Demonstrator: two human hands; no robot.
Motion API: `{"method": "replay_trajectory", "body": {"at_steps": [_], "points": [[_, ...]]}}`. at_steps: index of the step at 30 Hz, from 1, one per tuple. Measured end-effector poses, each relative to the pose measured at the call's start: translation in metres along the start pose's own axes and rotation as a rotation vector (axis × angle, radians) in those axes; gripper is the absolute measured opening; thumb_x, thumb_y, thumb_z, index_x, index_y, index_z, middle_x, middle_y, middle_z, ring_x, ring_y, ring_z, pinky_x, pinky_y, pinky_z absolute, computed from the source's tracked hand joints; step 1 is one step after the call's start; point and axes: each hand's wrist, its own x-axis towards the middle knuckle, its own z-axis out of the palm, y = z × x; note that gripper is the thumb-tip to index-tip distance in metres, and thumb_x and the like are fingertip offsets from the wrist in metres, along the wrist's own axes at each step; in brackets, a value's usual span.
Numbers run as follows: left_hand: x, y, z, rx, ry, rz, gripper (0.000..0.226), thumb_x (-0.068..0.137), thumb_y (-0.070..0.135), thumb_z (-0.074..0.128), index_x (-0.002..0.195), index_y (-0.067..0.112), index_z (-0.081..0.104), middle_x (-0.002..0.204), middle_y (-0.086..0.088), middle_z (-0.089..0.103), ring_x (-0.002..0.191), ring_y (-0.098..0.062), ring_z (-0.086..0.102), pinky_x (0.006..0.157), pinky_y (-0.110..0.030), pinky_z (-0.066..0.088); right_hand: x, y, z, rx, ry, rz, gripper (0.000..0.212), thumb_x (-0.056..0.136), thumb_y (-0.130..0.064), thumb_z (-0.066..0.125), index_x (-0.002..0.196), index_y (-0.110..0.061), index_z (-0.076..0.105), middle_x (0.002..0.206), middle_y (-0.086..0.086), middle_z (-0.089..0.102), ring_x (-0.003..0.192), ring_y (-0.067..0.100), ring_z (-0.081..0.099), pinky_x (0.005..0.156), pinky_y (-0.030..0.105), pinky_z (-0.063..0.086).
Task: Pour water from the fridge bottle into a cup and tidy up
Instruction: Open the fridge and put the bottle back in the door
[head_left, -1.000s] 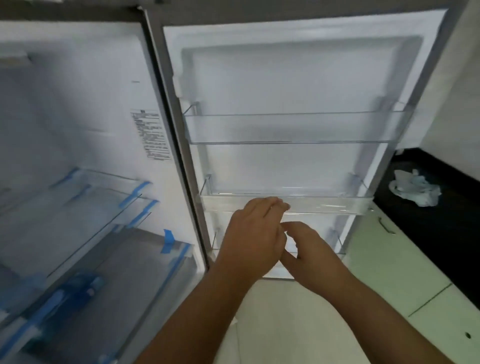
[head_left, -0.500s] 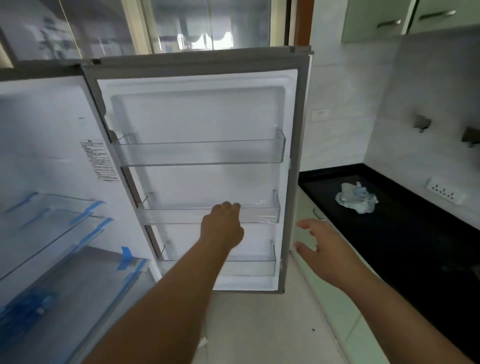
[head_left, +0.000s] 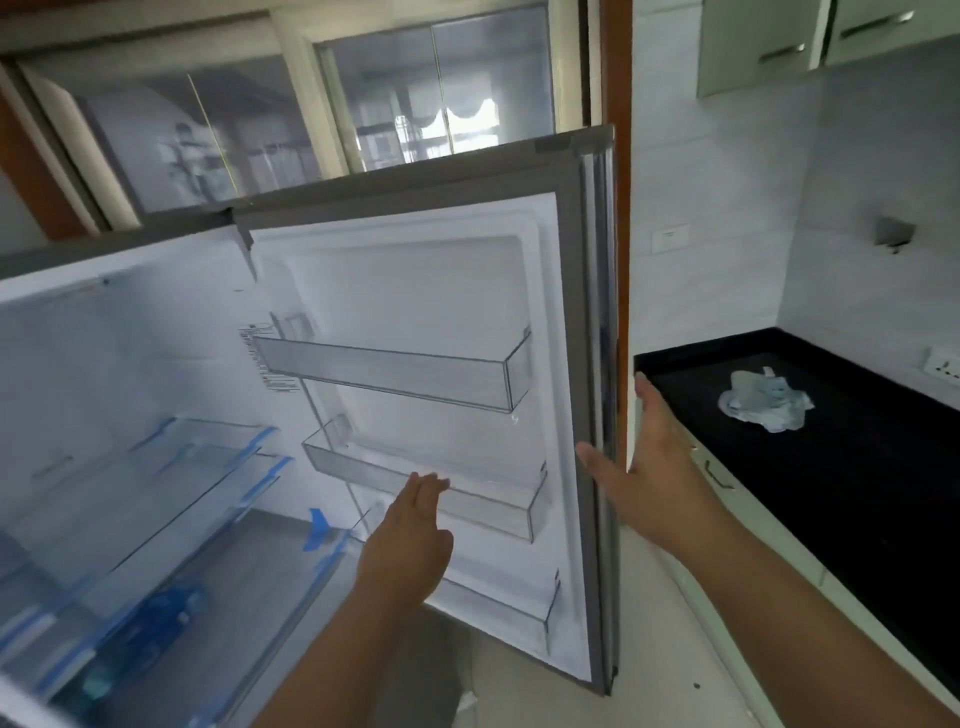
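Note:
The fridge door (head_left: 457, 291) stands open, its three clear door racks bare. My left hand (head_left: 410, 540) is open and flat in front of the middle door rack (head_left: 441, 488), holding nothing. My right hand (head_left: 649, 467) is open with spread fingers at the door's outer edge (head_left: 597, 364), thumb on the inner side and fingers behind it. A blue bottle-like shape (head_left: 140, 639) lies low in the fridge under the glass shelves (head_left: 156, 483), blurred. No cup is in view.
A black countertop (head_left: 857, 493) runs along the right with a crumpled white cloth or bag (head_left: 763, 400) on it. Pale green cabinets sit below and above it. A wall socket (head_left: 943, 366) is at far right. A window is behind the fridge.
The view has risen and pulled back. My right hand moved right from beside my left hand to the door's outer edge. The door has swung partway toward the fridge.

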Motion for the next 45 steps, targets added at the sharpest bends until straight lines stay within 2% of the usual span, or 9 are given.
{"method": "replay_trajectory", "body": {"at_steps": [5,9,13,16,21,26,32,36,45], "points": [[-0.037,-0.037,-0.024,-0.115,0.021,-0.076,0.060,0.104,0.016,0.055,0.157,0.039,0.039,0.155,0.021,0.050,0.094,0.003,0.067,0.079,0.001,0.042,-0.002,-0.023,0.014,0.029,-0.089,-0.055,0.103,0.085,-0.065,0.068,0.161,-0.042,0.002,0.167,-0.012,0.028,0.148,0.015,0.038,0.121,0.050,0.037],[-0.072,-0.051,-0.043,-0.120,0.071,-0.092,0.061,0.103,0.021,0.060,0.156,0.042,0.039,0.161,0.014,0.045,0.131,-0.006,0.058,0.109,-0.018,0.042,-0.032,-0.044,0.031,0.066,-0.157,-0.101,0.084,0.081,-0.058,0.078,0.146,-0.043,0.026,0.131,-0.019,0.055,0.119,0.010,0.060,0.104,0.039,0.054],[-0.137,-0.037,-0.044,-0.288,0.368,-0.026,0.044,0.095,0.026,0.074,0.126,0.053,0.057,0.111,0.026,0.062,0.085,-0.004,0.067,0.072,-0.012,0.051,-0.058,-0.063,0.056,-0.036,-0.220,-0.195,0.086,0.073,-0.079,0.070,0.139,-0.039,0.030,0.123,-0.021,0.056,0.111,0.006,0.061,0.094,0.030,0.055],[-0.175,-0.028,-0.041,-0.297,0.377,0.017,0.040,0.087,0.044,0.071,0.121,0.057,0.056,0.109,0.023,0.063,0.088,-0.001,0.067,0.066,-0.010,0.050,-0.074,-0.074,0.083,-0.073,-0.255,-0.301,0.099,0.069,-0.090,0.061,0.147,-0.042,0.021,0.131,-0.018,0.061,0.113,0.008,0.068,0.096,0.032,0.058],[-0.194,-0.041,-0.040,-0.265,0.412,-0.019,0.073,0.068,0.073,0.068,0.132,0.066,0.034,0.135,0.028,0.043,0.122,0.006,0.053,0.091,-0.018,0.054,-0.102,-0.098,0.126,0.044,-0.334,-0.503,0.111,0.083,-0.082,0.054,0.159,-0.046,-0.019,0.168,-0.012,0.030,0.141,0.016,0.052,0.110,0.033,0.049],[-0.208,-0.070,-0.042,-0.263,0.626,-0.136,0.090,0.069,0.065,0.080,0.145,0.035,0.041,0.139,0.016,0.041,0.123,-0.007,0.055,0.094,-0.036,0.060,-0.119,-0.124,0.166,0.061,-0.370,-0.694,0.100,0.093,-0.070,0.046,0.157,-0.044,-0.026,0.173,-0.013,-0.004,0.159,0.013,0.017,0.122,0.037,0.034],[-0.214,-0.106,-0.060,-0.221,0.736,-0.356,0.119,0.071,0.072,0.078,0.165,0.033,0.017,0.140,0.019,0.033,0.123,-0.012,0.051,0.101,-0.043,0.059,-0.129,-0.163,0.211,0.003,-0.505,-0.793,0.105,0.091,-0.069,0.054,0.150,-0.055,-0.032,0.168,-0.016,-0.011,0.157,0.015,0.015,0.117,0.029,0.031],[-0.216,-0.138,-0.079,-0.277,0.823,-0.446,0.100,0.074,0.052,0.088,0.154,0.026,0.033,0.146,0.006,0.045,0.127,-0.018,0.059,0.104,-0.043,0.059,-0.131,-0.188,0.246,-0.029,-0.469,-0.849,0.097,0.092,-0.070,0.054,0.154,-0.058,-0.019,0.169,-0.014,0.001,0.152,0.014,0.030,0.110,0.030,0.046],[-0.219,-0.224,-0.120,-0.325,0.737,-0.465,0.037,0.087,0.033,0.084,0.098,0.040,0.049,0.099,0.016,0.060,0.091,-0.001,0.063,0.071,-0.017,0.054,-0.134,-0.230,0.316,-0.107,-0.445,-0.859,0.080,0.099,-0.044,0.060,0.162,-0.041,0.011,0.165,-0.010,0.017,0.136,0.010,0.050,0.096,0.018,0.053]]}}
